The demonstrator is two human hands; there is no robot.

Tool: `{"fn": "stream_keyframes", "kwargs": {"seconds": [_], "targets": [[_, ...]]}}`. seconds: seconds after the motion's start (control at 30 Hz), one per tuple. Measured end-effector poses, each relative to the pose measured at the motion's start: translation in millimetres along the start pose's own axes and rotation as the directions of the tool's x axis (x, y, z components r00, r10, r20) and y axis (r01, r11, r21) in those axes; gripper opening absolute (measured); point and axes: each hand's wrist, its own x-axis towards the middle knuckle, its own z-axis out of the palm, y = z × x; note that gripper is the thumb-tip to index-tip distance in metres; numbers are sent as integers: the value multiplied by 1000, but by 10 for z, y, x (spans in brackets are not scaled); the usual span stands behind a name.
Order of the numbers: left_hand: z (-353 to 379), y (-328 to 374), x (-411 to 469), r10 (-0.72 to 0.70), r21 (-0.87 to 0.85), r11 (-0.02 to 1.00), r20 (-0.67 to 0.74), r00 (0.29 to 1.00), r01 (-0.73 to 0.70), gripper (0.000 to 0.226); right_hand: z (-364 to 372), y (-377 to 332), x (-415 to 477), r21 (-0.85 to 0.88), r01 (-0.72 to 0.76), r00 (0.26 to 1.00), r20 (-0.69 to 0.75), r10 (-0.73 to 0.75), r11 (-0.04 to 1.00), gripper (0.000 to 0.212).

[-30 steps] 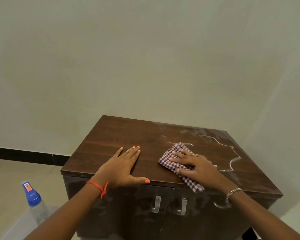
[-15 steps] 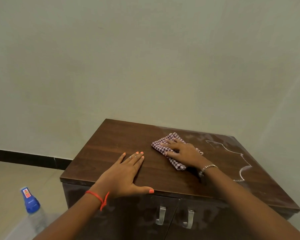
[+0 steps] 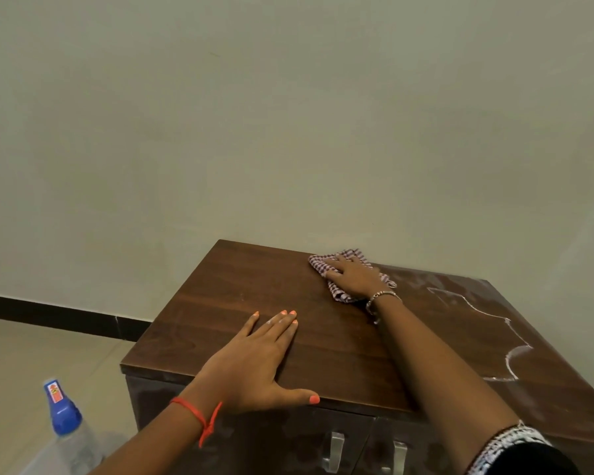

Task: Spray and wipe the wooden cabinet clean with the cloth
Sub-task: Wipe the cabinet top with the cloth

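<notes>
The dark wooden cabinet (image 3: 220,303) stands against a pale wall. My right hand (image 3: 352,274) presses flat on a checked purple-and-white cloth (image 3: 338,293) near the top's far edge, fingers spread over it. My left hand (image 3: 254,358) lies flat and open on the near left part of the top, thumb at the front edge. A whitish dried outline and streaks (image 3: 487,317) cover the right part of the top. A clear spray bottle with a blue cap (image 3: 64,414) stands on the floor at the lower left.
Two metal handles (image 3: 335,447) sit on the cabinet doors below the front edge. Pale floor tiles (image 3: 31,354) spread to the left, with a black skirting strip (image 3: 48,317) along the wall. The wall is directly behind the cabinet.
My right hand has slid the cloth from the near middle of the top away to the far edge. My left hand has stayed flat in place.
</notes>
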Motion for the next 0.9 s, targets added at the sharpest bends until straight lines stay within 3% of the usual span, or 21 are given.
{"fn": "stream_keyframes", "kwargs": {"seconds": [0.1,0.17,0.23,0.37,0.4,0.6,0.67,0.83,0.9], "targets": [[5,-12,-3,4,8,1000,0,1000,-4,109,-51,136,-125,118,139,990,-27,-136,983,40],[-6,-1,-2,2,-1,1000,10,1000,-2,109,-77,290,-163,226,137,985,-137,-107,964,36],[-9,9,-3,0,-3,1000,17,1000,0,109,-60,305,-57,243,71,979,-204,-21,967,34],[0,7,5,-14,9,1000,4,1000,14,109,121,-150,392,149,-162,972,-145,184,975,46],[-2,8,8,-15,5,1000,9,1000,15,109,171,-253,469,128,-165,973,-141,182,978,48],[-7,9,2,-8,9,1000,11,1000,8,110,1,-78,54,164,68,985,-165,-41,984,40],[-7,13,-8,-14,3,1000,11,1000,14,109,-28,147,-126,132,74,982,-185,-48,988,40],[-7,17,-5,-24,-6,1000,13,1000,24,110,-38,740,-194,166,-241,897,-339,285,956,44],[-6,18,7,-26,-14,1000,13,1000,27,111,-44,814,-128,193,-305,872,-338,355,933,48]]}}
